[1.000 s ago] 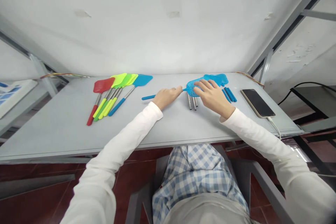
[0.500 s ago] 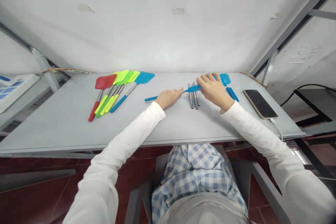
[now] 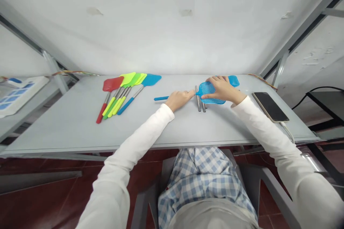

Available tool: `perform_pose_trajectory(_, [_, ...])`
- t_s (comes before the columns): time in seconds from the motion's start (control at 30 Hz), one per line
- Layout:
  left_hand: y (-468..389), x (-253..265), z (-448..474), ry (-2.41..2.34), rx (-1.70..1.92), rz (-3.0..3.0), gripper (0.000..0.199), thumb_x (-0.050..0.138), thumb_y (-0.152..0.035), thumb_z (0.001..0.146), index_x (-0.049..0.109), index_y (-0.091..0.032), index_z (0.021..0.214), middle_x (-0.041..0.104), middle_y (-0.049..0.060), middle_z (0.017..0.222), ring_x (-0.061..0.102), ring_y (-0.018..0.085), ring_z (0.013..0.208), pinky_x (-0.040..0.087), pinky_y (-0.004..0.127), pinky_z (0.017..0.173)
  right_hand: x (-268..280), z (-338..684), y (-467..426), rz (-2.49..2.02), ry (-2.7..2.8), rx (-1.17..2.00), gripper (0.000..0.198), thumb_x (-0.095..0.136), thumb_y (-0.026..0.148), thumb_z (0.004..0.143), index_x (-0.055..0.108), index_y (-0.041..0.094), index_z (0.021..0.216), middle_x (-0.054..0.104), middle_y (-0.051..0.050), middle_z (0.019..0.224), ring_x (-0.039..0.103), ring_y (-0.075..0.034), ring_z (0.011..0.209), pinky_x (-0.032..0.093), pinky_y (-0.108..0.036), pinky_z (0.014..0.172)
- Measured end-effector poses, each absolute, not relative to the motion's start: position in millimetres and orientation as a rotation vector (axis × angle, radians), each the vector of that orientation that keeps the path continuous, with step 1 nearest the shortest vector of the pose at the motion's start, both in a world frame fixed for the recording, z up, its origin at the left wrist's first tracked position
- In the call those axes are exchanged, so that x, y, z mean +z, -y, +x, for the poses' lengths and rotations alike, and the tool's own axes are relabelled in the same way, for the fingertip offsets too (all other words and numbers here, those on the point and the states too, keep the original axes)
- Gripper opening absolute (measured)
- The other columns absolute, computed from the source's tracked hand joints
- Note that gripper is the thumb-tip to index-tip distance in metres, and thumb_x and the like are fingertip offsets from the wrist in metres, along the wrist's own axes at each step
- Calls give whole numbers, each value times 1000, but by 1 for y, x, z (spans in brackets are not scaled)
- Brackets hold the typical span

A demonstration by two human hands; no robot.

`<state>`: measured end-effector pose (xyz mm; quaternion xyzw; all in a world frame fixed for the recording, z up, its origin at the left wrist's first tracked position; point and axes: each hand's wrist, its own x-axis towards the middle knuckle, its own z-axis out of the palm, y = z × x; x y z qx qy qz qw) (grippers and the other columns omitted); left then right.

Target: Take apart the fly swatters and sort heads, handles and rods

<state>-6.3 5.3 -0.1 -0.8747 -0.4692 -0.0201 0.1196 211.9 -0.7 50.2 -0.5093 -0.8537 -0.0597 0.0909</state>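
Observation:
A blue fly swatter is held across the table between my two hands. My left hand [image 3: 179, 100] is closed around its shaft, with the blue handle [image 3: 161, 98] sticking out to the left. My right hand [image 3: 221, 90] grips the perforated blue swatter head [image 3: 208, 88], thumb on the near face and fingers at the far edge. Under the head lie several loose metal tubes [image 3: 199, 104], partly covered by it. Behind my right hand shows part of another blue swatter head [image 3: 233, 81].
Several assembled fly swatters [image 3: 125, 93] in red, yellow, green and blue lie fanned out on the left of the grey table [image 3: 145, 128]. A phone [image 3: 271, 106] with a white cable rests at the right. A white wall [image 3: 161, 35] rises behind.
The swatter head in my right hand has turned from edge-on to flat, showing its perforated face. My left hand keeps its hold on the shaft. The camera view has shifted slightly.

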Motion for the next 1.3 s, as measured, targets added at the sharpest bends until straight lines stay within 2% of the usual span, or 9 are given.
perform_pose_trajectory(0.13, [-16,4,-17,1466,-99,-2503,33,28,-31,102,53,-16,118,72,15,90,71,21,78,46,26,65,38,199,39,-1294,2501,-558,33,34,22,98,58,15,118,60,-17,129,53,-30,115,33,-45,99])
perform_pose_trajectory(0.3, [-11,1,-14,1413,-36,-2515,34,29,-31,101,53,-17,119,72,14,92,71,24,78,47,29,64,39,213,33,-1276,2558,-406,41,31,39,100,63,15,112,63,-15,125,55,-28,110,37,-43,93])
perform_pose_trajectory(0.5, [-2,3,-4,1385,-69,-2515,32,30,-26,101,54,-17,119,71,14,89,71,22,75,47,28,65,58,223,-16,-1435,2550,-224,71,55,64,83,48,16,136,58,-18,130,51,-37,119,34,-50,99])
perform_pose_trajectory(0.63, [-13,6,-17,1454,-152,-2486,32,29,-26,101,55,-16,115,71,14,87,70,21,75,45,26,63,43,200,20,-1349,2480,-484,32,47,35,94,58,18,120,62,-18,124,54,-34,114,35,-49,96])
perform_pose_trajectory(0.73, [-22,9,-26,1534,-265,-2405,37,25,-32,102,55,-15,113,71,15,85,70,20,78,43,24,62,26,186,58,-1168,2533,-610,28,38,13,93,63,19,103,51,-13,143,46,-32,130,33,-48,101])
perform_pose_trajectory(0.83, [-22,11,-25,1544,-288,-2397,38,24,-34,102,56,-15,112,72,14,85,70,20,77,42,23,60,28,188,66,-1108,2534,-590,28,36,16,96,64,19,99,59,-12,136,50,-29,126,33,-46,102])
perform_pose_trajectory(0.93, [-16,10,-15,1477,-274,-2457,38,23,-33,102,56,-16,110,71,13,87,70,21,75,42,25,59,48,197,43,-1173,2458,-561,30,40,29,98,59,17,117,66,-14,120,57,-28,112,35,-46,98])
perform_pose_trajectory(1.1, [-9,7,-8,1432,-238,-2453,40,22,-33,102,58,-18,110,71,13,87,70,24,73,43,28,59,70,200,3,-1244,2480,-553,62,57,54,87,49,11,131,55,-20,132,48,-34,121,30,-52,103])
perform_pose_trajectory(1.3, [-17,6,-21,1529,-253,-2402,39,22,-32,102,56,-17,114,70,13,83,70,23,77,45,28,62,35,181,47,-1312,2365,-770,34,40,21,97,55,13,126,60,-17,122,49,-29,116,27,-48,104])
